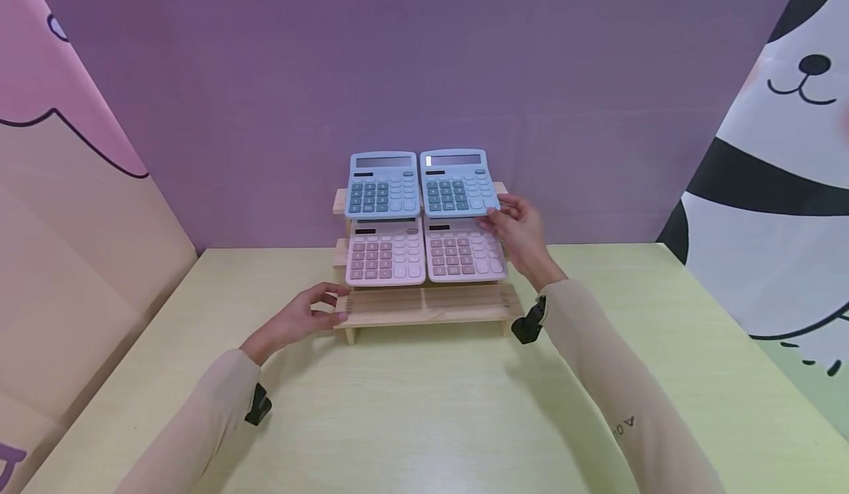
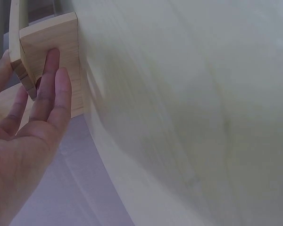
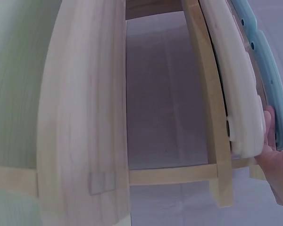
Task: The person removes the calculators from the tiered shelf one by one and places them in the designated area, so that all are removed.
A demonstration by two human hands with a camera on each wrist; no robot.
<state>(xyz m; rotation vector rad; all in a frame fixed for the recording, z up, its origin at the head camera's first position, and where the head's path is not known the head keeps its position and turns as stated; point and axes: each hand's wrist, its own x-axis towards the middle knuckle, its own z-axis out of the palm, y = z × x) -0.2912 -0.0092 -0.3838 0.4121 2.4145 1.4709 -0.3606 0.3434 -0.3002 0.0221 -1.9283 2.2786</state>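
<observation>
A tiered wooden stand holds two blue calculators side by side at the top and two pink ones a tier lower. My right hand pinches the lower right corner of the right blue calculator; the right wrist view shows its edge between thumb and fingers. Beside it is the left blue calculator. Below lie the left pink calculator and the right pink calculator, partly behind my right fingers. My left hand grips the left end of the bottom shelf, fingers reaching underneath in the left wrist view.
The stand rests on a pale wood-grain table, near its back edge. Behind is a purple cloth backdrop. Printed cartoon panels flank the table: a pink figure on the left, a panda on the right.
</observation>
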